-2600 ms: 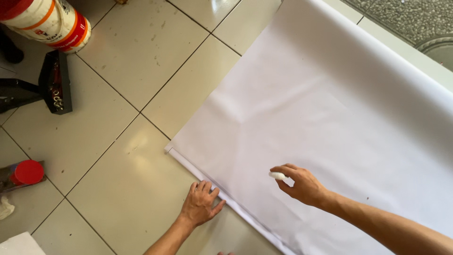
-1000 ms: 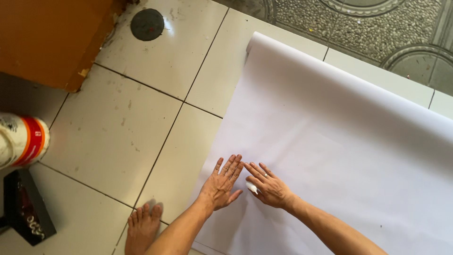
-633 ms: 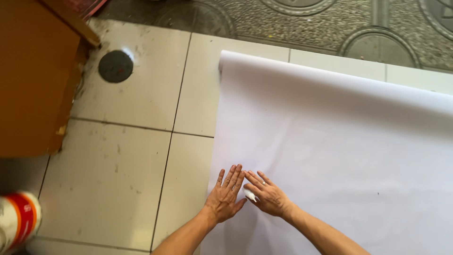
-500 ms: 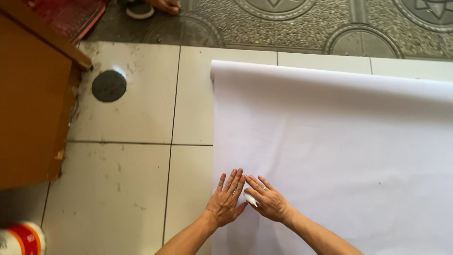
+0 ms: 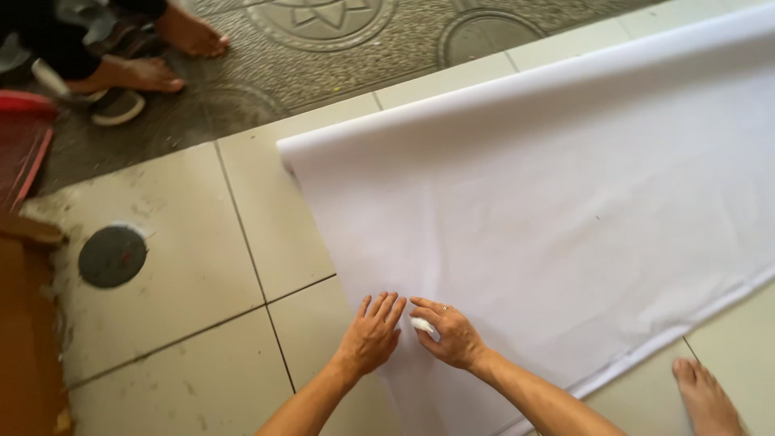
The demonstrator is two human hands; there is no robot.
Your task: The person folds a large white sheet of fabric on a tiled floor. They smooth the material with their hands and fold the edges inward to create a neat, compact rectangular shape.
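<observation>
1. A white cloth (image 5: pixel 565 202) is spread flat on the tiled floor (image 5: pixel 186 266). Its near left edge is being pressed down and smoothed; this is judged to be the step in hand.
2. The left hand (image 5: pixel 373 333) is laid palm down on the cloth near that edge. Its grip is wide, the fingers are spread, and nothing is held.
3. The right hand (image 5: pixel 448 333) is set just beside it, almost touching. Its grip is narrowed on a small white piece (image 5: pixel 423 325), pinched at the fingertips against the cloth; what the piece is cannot be told.
4. For a next move, the cloth would need to be kept taut and pinned by the flat hand, so that no wrinkle is dragged along under the pinched piece.
5. Against the frame half a second ago, the hands are found in the same pose and at the same spot on the cloth. Only the view is swung: the cloth's far edge is now seen slanting, the round drain cover (image 5: pixel 112 256) is lower on the left, and another person's feet (image 5: pixel 137 73) and the wearer's own foot (image 5: pixel 706 396) are brought into sight.
</observation>
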